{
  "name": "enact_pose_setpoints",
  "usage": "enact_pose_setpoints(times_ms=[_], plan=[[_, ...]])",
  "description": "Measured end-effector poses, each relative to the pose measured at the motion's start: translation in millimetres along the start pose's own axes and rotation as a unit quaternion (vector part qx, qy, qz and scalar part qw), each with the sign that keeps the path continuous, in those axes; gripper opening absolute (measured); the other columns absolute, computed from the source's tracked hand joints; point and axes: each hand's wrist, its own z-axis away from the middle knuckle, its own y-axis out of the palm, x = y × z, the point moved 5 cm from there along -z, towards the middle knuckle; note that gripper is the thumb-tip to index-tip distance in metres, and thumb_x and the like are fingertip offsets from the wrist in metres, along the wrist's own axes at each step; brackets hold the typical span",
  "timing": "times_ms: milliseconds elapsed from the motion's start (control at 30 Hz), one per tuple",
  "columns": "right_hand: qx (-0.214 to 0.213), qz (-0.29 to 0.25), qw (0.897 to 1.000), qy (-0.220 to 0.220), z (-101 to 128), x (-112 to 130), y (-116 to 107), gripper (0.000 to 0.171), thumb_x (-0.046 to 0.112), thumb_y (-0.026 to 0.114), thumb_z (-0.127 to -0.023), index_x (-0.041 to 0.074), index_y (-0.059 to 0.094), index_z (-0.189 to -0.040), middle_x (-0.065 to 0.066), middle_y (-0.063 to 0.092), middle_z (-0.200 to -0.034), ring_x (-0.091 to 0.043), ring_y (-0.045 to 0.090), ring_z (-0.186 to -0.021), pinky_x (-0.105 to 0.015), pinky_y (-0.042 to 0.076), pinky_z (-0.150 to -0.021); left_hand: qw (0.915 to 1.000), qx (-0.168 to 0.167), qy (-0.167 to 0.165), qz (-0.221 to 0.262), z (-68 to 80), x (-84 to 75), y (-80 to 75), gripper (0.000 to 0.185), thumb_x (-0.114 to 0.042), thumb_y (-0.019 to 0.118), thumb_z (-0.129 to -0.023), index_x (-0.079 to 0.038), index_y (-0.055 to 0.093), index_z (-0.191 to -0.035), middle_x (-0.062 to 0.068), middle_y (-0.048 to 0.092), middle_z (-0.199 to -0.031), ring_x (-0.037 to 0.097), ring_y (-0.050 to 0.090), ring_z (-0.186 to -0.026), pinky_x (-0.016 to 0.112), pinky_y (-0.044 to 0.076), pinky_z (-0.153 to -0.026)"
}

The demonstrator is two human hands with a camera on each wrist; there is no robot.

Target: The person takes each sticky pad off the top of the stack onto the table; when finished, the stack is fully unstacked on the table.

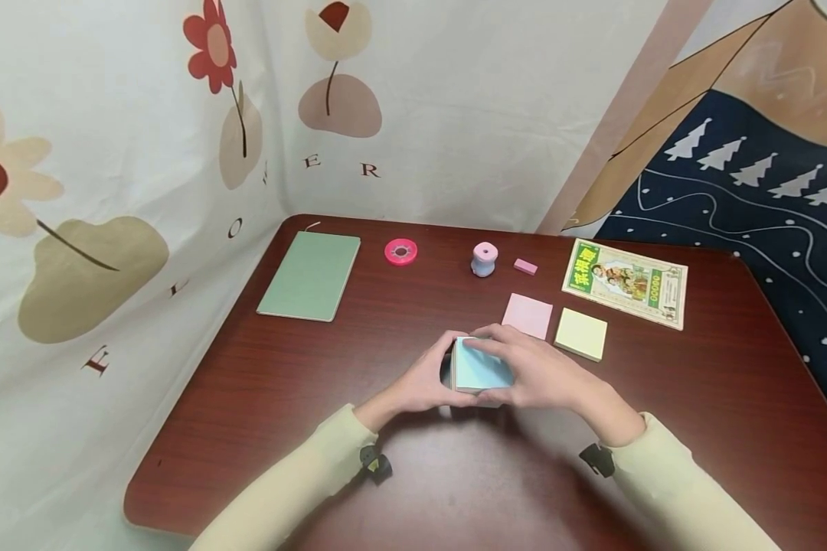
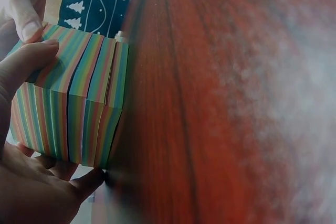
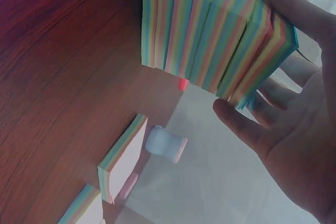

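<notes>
Stack of note pads (image 2: 73, 93), edges banded green, yellow, red, blue; dark gaps between some pads. Left hand (image 2: 37, 190) grips it, thumb across upper face, fingers along underside. Right hand (image 2: 25, 6) at stack's upper left, thumb tip just beside left thumb. Right of stack: red-brown wood-grain table (image 2: 210, 98), pale glare. Above stack: navy fabric (image 2: 100, 1), white trees.

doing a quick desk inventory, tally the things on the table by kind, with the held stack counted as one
held note stack: 1
loose note pads: 2
green notebook: 1
illustrated booklet: 1
pink ring: 1
spool-shaped item: 1
small pink block: 1
total: 8
</notes>
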Motion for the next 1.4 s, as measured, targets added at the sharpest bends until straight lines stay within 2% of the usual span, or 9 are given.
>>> enact_pose_setpoints(times_ms=[167, 267, 500, 667, 767, 867, 1033, 1267, 1400], plan=[[-0.012, -0.024, 0.999, 0.018, 6.3, -6.1, -13.3, 0.071, 0.037, 0.084, -0.076, 0.014, 0.057, -0.138, 0.002, 0.052, -0.133, -0.014, 0.051, -0.113, -0.034, 0.048, -0.085, 1.0, 0.004, 0.003, -0.001, -0.4, 5.0, -0.7, 0.084, -0.018, 0.091, -0.068, -0.017, 0.041, -0.136, -0.003, 0.054, -0.126, 0.014, 0.051, -0.117, 0.036, 0.039, -0.101], [-0.026, -0.038, 0.998, 0.039, 14.9, -19.1, -25.2, 0.071, 0.036, 0.084, -0.077, 0.014, 0.056, -0.138, 0.0, 0.052, -0.135, -0.018, 0.05, -0.114, -0.036, 0.048, -0.084, 1.0, 0.003, -0.003, -0.001, 0.1, 5.6, -1.0, 0.084, -0.021, 0.091, -0.067, -0.018, 0.041, -0.135, -0.003, 0.055, -0.123, 0.013, 0.052, -0.113, 0.036, 0.041, -0.099], [-0.068, -0.037, 0.989, 0.124, 52.5, -80.1, -51.6, 0.07, 0.038, 0.083, -0.077, 0.012, 0.057, -0.137, -0.009, 0.052, -0.136, -0.025, 0.051, -0.105, -0.043, 0.044, -0.079, 0.9999, 0.002, -0.012, 0.012, -0.2, 7.9, -0.5, 0.083, -0.02, 0.091, -0.068, -0.018, 0.042, -0.134, -0.002, 0.056, -0.122, 0.017, 0.052, -0.114, 0.04, 0.039, -0.1], [-0.081, -0.036, 0.976, 0.201, 88.3, -126.7, -62.2, 0.072, 0.032, 0.086, -0.076, 0.007, 0.056, -0.136, -0.019, 0.052, -0.133, -0.031, 0.049, -0.102, -0.045, 0.041, -0.078, 0.9997, 0.002, -0.009, 0.022, 0.2, 7.3, -0.9, 0.084, -0.019, 0.091, -0.067, -0.017, 0.042, -0.135, 0.001, 0.056, -0.124, 0.021, 0.052, -0.115, 0.047, 0.039, -0.1], [-0.065, -0.039, 0.964, 0.255, 108.9, -149.4, -63.2, 0.074, 0.033, 0.085, -0.077, 0.006, 0.053, -0.138, -0.024, 0.049, -0.135, -0.036, 0.047, -0.103, -0.047, 0.042, -0.078, 0.9998, 0.003, -0.014, 0.014, 0.3, 7.4, -1.3, 0.084, -0.02, 0.091, -0.067, -0.018, 0.042, -0.135, -0.001, 0.056, -0.123, 0.018, 0.052, -0.114, 0.044, 0.039, -0.101], [-0.047, -0.035, 0.957, 0.284, 124.4, -165.6, -60.6, 0.076, 0.033, 0.085, -0.077, 0.004, 0.051, -0.139, -0.027, 0.047, -0.135, -0.039, 0.046, -0.103, -0.05, 0.041, -0.078, 0.9998, 0.005, -0.018, 0.003, -0.1, 8.0, -1.4, 0.083, -0.02, 0.091, -0.067, -0.019, 0.042, -0.134, -0.003, 0.056, -0.122, 0.015, 0.052, -0.114, 0.041, 0.04, -0.1], [-0.024, -0.025, 0.956, 0.29, 137.7, -178.1, -52.2, 0.077, 0.028, 0.087, -0.074, 0.002, 0.051, -0.138, -0.03, 0.046, -0.134, -0.041, 0.045, -0.104, -0.055, 0.042, -0.08, 0.9999, 0.006, -0.016, 0.0, -0.2, 6.2, -1.2, 0.083, -0.02, 0.091, -0.067, -0.018, 0.042, -0.134, -0.003, 0.056, -0.121, 0.015, 0.052, -0.113, 0.041, 0.04, -0.1], [-0.014, -0.028, 0.959, 0.281, 141.4, -184.1, -46.5, 0.075, 0.018, 0.087, -0.071, -0.001, 0.053, -0.135, -0.03, 0.05, -0.128, -0.039, 0.047, -0.102, -0.052, 0.041, -0.08, 0.9998, 0.007, -0.019, 0.005, -0.4, 5.0, -0.6, 0.083, -0.016, 0.091, -0.068, -0.017, 0.042, -0.134, -0.001, 0.056, -0.122, 0.017, 0.052, -0.113, 0.042, 0.039, -0.1], [-0.013, -0.026, 0.961, 0.274, 140.7, -184.5, -45.8, 0.073, 0.016, 0.088, -0.07, -0.002, 0.055, -0.132, -0.03, 0.05, -0.127, -0.04, 0.047, -0.101, -0.052, 0.041, -0.08, 0.9997, 0.008, -0.02, 0.012, 2.2, -12.0, -3.0, 0.081, -0.007, 0.089, -0.069, -0.007, 0.042, -0.134, 0.007, 0.056, -0.123, 0.024, 0.052, -0.114, 0.047, 0.039, -0.1]])
